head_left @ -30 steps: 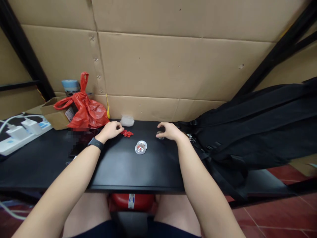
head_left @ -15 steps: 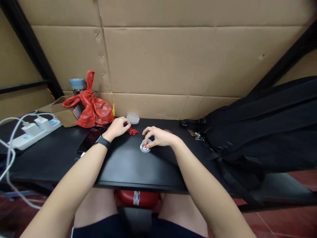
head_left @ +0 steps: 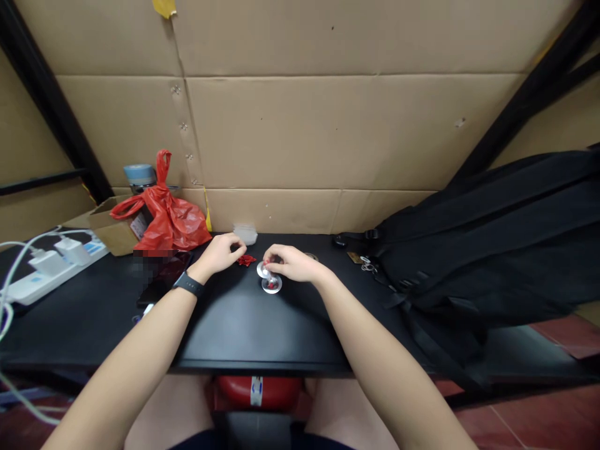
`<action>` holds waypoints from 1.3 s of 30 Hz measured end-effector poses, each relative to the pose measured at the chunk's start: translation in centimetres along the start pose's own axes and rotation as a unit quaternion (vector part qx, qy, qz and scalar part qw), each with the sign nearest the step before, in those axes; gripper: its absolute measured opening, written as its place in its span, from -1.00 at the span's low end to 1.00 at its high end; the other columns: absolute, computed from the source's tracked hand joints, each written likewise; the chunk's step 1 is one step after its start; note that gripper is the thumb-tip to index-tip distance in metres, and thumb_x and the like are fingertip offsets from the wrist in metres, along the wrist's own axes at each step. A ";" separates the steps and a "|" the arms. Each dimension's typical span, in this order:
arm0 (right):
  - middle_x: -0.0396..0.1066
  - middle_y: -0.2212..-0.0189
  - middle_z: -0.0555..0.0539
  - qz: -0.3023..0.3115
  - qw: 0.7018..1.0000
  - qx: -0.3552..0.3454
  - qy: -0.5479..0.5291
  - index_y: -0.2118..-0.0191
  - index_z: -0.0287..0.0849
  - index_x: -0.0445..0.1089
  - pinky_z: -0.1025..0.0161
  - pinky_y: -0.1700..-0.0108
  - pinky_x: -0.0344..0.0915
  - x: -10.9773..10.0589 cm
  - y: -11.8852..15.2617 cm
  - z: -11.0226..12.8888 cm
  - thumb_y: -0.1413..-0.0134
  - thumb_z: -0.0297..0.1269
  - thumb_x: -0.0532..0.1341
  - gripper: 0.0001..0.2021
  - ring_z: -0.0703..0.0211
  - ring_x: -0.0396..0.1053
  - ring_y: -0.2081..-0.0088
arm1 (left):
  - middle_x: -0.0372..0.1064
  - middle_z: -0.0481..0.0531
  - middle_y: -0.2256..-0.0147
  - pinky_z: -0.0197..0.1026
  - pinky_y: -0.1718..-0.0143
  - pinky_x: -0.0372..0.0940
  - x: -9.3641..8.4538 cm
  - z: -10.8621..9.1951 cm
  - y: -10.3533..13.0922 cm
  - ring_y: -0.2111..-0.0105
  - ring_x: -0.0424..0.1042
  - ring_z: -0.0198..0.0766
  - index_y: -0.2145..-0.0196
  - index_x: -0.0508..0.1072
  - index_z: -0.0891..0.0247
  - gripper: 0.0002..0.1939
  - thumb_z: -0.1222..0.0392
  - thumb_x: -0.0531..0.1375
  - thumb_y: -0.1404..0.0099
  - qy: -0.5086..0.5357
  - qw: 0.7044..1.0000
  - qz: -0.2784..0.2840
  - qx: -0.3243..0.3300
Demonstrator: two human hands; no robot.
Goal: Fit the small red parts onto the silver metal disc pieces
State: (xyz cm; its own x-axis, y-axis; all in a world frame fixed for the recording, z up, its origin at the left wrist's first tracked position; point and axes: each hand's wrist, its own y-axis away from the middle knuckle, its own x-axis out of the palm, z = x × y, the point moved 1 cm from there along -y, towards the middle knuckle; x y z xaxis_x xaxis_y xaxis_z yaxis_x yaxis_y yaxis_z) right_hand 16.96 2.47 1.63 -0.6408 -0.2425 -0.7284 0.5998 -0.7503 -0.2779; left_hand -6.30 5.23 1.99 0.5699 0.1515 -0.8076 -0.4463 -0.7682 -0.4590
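My right hand pinches a small transparent round disc with a red centre between thumb and fingers, lifted and tilted. Just below it, a second transparent disc with a red middle lies on the black table. The discs resemble suction cups, but are too small to name surely. My left hand, with a dark watch on its wrist, is curled with thumb and index fingertips close together; whatever is between them is too small to make out. Beside those fingertips lies a heap of small red pieces.
Behind the red pieces sits a transparent stack. A red plastic bag, a cardboard box and a power strip stand at left. A black backpack fills the right side, with keys beside it.
One disc showed under my right fingers; now my right hand holds one raised and another lies below it. My left hand stays near the red pieces. The camera view has shifted slightly.
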 end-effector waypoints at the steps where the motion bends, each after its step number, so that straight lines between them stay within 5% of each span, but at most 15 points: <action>1: 0.50 0.32 -0.06 -0.033 0.999 0.026 -0.022 0.28 -0.16 0.42 0.21 0.17 0.34 0.0 -0.1 -0.2 -0.12 -0.33 0.23 -0.94 0.16 0.44 0.29 | 0.57 0.04 0.29 -0.19 0.19 0.35 0.0 -0.3 0.1 0.28 0.52 -0.17 0.35 0.58 0.22 -0.78 0.10 0.16 -0.29 0.026 1.000 0.014 0.002; 4: 0.48 0.44 0.00 -0.107 0.985 0.082 -0.105 0.30 -0.15 0.33 0.25 0.26 0.34 0.0 -0.5 -0.8 -0.14 -0.25 0.20 -0.91 0.18 0.47 0.38 | 0.59 0.01 0.28 -0.20 0.19 0.39 0.3 -1.5 0.2 0.28 0.54 -0.18 0.25 0.60 0.20 -0.78 0.06 0.22 -0.26 0.119 0.992 0.045 0.016; 7: 0.46 0.41 0.02 -0.146 0.967 0.088 -0.188 0.33 -0.14 0.26 0.27 0.26 0.35 0.4 -0.9 -1.0 -0.15 -0.17 0.19 -0.84 0.18 0.53 0.37 | 0.60 0.04 0.26 -0.18 0.16 0.40 0.8 -2.7 0.2 0.25 0.56 -0.16 0.23 0.61 0.22 -0.77 0.08 0.27 -0.21 0.174 0.985 0.010 0.006; 17: 0.46 0.38 0.03 -0.132 0.897 0.124 -0.403 0.28 -0.12 0.23 0.36 0.36 0.36 1.7 -0.9 0.7 -0.08 -0.04 0.30 -0.69 0.18 0.58 0.36 | 0.57 0.03 0.30 -0.24 0.20 0.34 1.6 -4.4 0.3 0.30 0.52 -0.24 0.35 0.60 0.25 -0.88 0.16 0.32 -0.21 0.185 0.978 -0.094 0.016; 26: 0.45 0.48 0.11 -0.147 0.882 0.123 -0.431 0.20 -0.08 0.23 0.30 0.32 0.39 1.3 -0.6 0.6 0.04 -0.12 0.39 -0.62 0.24 0.52 0.42 | 0.50 0.02 0.34 -0.27 0.31 0.30 1.3 -5.1 0.3 0.39 0.43 -0.30 0.36 0.56 0.27 -0.90 0.21 0.25 -0.25 0.115 0.987 -0.095 0.066; 32: 0.48 0.39 0.03 -0.112 0.884 0.134 -0.433 0.22 -0.12 0.28 0.26 0.29 0.44 1.4 -0.5 0.8 0.00 -0.02 0.38 -0.62 0.23 0.53 0.39 | 0.50 0.01 0.37 -0.25 0.27 0.31 1.5 -4.9 0.3 0.36 0.45 -0.28 0.40 0.59 0.26 -0.93 0.28 0.27 -0.19 0.094 0.989 -0.091 0.062; 39: 0.46 0.23 0.01 -0.141 0.898 0.098 -0.404 0.12 -0.09 0.31 0.23 0.19 0.46 1.8 -0.6 0.4 0.10 -0.15 0.46 -0.55 0.24 0.52 0.31 | 0.51 0.04 0.20 -0.19 0.12 0.37 1.1 -4.2 0.1 0.21 0.50 -0.21 0.40 0.65 0.21 -0.92 0.20 0.33 -0.17 0.087 0.988 -0.122 0.029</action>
State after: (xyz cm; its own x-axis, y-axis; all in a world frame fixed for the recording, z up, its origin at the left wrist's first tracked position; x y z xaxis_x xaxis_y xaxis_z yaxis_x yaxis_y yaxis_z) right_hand 15.21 2.21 0.73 -0.9399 -0.3343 0.0689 0.3145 -0.9266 -0.2064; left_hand -2.81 2.75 2.64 0.7728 0.2152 -0.5970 -0.3172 -0.6839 -0.6570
